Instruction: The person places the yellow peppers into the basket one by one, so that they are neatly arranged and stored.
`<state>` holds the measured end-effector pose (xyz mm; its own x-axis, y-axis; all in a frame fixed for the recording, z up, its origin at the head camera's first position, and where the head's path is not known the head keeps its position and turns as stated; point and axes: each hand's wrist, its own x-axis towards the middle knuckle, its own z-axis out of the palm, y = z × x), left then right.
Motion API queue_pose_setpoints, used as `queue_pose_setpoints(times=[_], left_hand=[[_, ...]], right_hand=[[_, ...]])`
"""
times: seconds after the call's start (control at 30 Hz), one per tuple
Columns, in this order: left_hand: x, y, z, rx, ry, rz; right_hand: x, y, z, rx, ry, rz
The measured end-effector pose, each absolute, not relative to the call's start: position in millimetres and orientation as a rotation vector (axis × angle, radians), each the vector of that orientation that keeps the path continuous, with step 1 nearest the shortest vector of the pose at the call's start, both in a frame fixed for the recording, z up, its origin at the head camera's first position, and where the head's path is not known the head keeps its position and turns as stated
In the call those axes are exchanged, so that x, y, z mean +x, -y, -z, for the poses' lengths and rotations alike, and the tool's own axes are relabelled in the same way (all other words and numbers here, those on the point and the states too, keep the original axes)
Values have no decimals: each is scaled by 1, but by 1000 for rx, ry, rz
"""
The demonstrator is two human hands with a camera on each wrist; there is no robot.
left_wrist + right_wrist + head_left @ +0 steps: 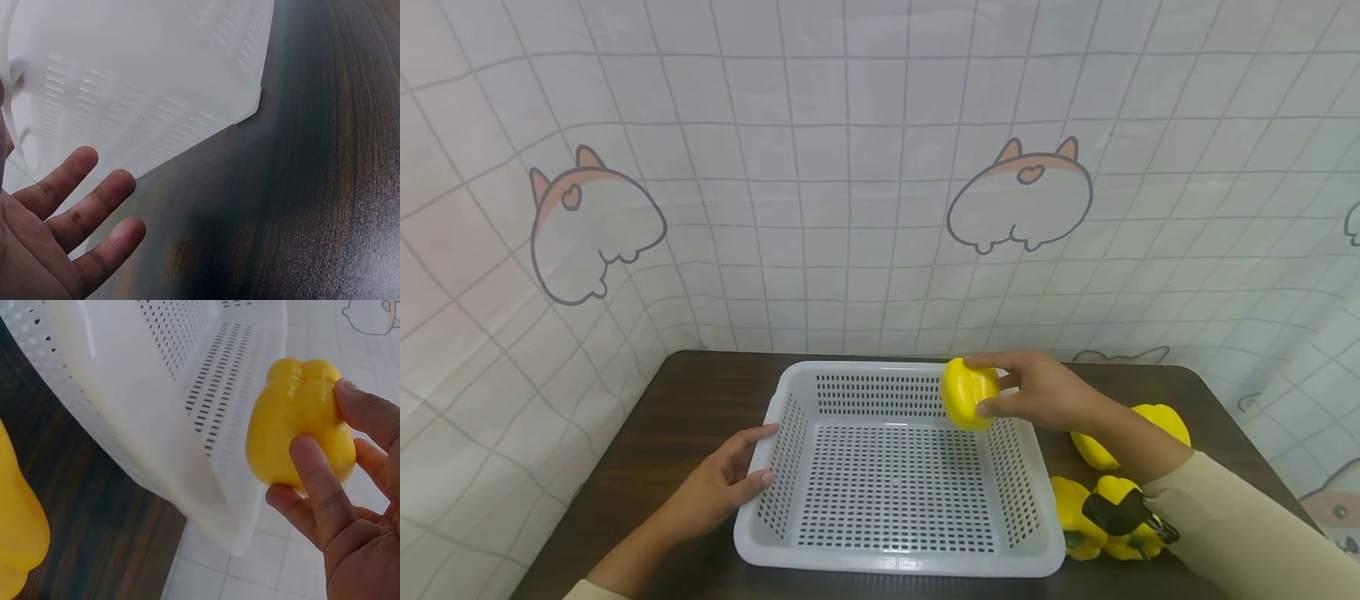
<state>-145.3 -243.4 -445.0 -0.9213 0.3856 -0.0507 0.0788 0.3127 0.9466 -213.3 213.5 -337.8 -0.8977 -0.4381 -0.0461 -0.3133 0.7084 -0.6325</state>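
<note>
Head view: right hand (1036, 387) grips glossy, lobed yellow pepper (962, 395); left hand (721, 482) spread

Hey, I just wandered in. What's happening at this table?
A person is handling yellow bell peppers. Their right hand holds one yellow bell pepper up near the far right corner of a white slotted basket. Their left hand is at the basket's left rim. No pepper lies inside; more peppers sit on the dark table, right of the basket.
</note>
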Motion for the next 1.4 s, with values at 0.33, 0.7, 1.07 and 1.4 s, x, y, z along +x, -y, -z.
queue_pose_setpoints(times=[0.33,0.7,1.07,1.4], left_hand=[[-144,243,444,431,-2300,-1655],[-144,243,444,436,-2308,-1649],[-142,243,444,432,-2308,-1654],[-142,243,444,414,-2330,-1643]], right_hand=[[-217,-198,339,-573,-2712,945],[-221,-182,345,-556,-2697,958],[-224,-165,347,-583,-2693,967],[-224,-151,353,-580,-2630,1037]])
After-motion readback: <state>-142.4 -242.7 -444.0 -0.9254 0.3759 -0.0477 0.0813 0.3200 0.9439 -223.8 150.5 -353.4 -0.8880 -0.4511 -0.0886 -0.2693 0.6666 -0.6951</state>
